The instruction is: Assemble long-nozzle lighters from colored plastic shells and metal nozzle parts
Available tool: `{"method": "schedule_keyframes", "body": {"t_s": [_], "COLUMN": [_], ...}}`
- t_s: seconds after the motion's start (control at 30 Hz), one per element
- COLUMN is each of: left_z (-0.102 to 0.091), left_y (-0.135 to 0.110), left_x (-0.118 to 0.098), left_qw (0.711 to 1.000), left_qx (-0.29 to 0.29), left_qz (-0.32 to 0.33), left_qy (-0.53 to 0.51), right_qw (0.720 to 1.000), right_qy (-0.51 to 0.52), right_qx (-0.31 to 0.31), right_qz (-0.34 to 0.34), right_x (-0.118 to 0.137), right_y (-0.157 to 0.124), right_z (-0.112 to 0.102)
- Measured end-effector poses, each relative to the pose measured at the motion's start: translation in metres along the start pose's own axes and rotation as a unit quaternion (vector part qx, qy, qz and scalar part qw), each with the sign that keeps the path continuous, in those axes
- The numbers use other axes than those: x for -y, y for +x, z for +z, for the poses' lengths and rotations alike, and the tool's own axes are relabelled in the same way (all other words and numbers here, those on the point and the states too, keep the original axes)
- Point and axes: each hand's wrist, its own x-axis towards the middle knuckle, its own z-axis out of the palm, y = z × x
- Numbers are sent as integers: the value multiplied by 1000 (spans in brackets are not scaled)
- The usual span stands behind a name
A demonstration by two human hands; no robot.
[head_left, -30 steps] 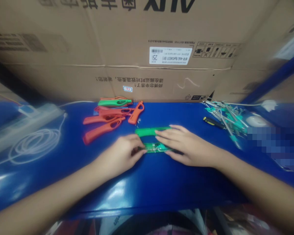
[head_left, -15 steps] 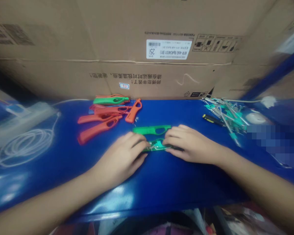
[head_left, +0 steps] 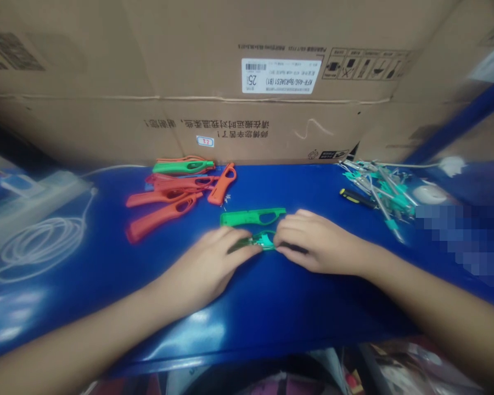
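My left hand (head_left: 208,263) and my right hand (head_left: 316,241) meet over a small green plastic part (head_left: 260,241) with metal bits inside, lying on the blue table (head_left: 271,296). Both hands pinch it, one at each end, fingers closed on it. Just behind it lies a long green handle shell (head_left: 252,216), untouched. Further back left is a pile of orange handle shells (head_left: 170,200) with one green shell (head_left: 183,166) on top.
A large cardboard box (head_left: 230,82) walls off the back of the table. A heap of teal-handled metal pieces (head_left: 379,189) and a black-yellow screwdriver (head_left: 356,198) lie at the right. A coiled white cable (head_left: 37,244) and power strip (head_left: 28,197) sit at the left.
My right hand drew back off the long green shell, which now lies uncovered. Both hands closed in on the small green part and my left fingers moved over its left end.
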Motion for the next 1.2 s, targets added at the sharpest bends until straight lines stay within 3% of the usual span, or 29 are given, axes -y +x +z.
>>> {"method": "schedule_keyframes", "body": {"t_s": [0.37, 0.53, 0.7, 1.0, 1.1, 1.2], "left_z": [2, 2, 1, 2, 2, -2], "left_y": [-1, -1, 1, 1, 1, 0], "left_x": [0, -1, -3, -2, -2, -2], "left_qw": [1000, 1000, 999, 999, 997, 995], "left_qx": [1, 3, -1, -12, -30, -69], "left_qz": [0, -8, -14, -20, -24, -25], "left_qy": [2, -21, -29, -49, -66, -65], "right_qw": [1000, 996, 991, 988, 983, 970], "right_qy": [-5, -40, -90, -63, -42, 30], "right_qx": [-6, -51, -41, -37, -70, -149], "right_qz": [27, 62, 88, 135, 164, 191], "right_x": [-2, -9, -19, -22, -21, -15], "right_y": [0, -1, -1, 0, -1, 0], "right_z": [0, 1, 5, 3, 1, -1]}}
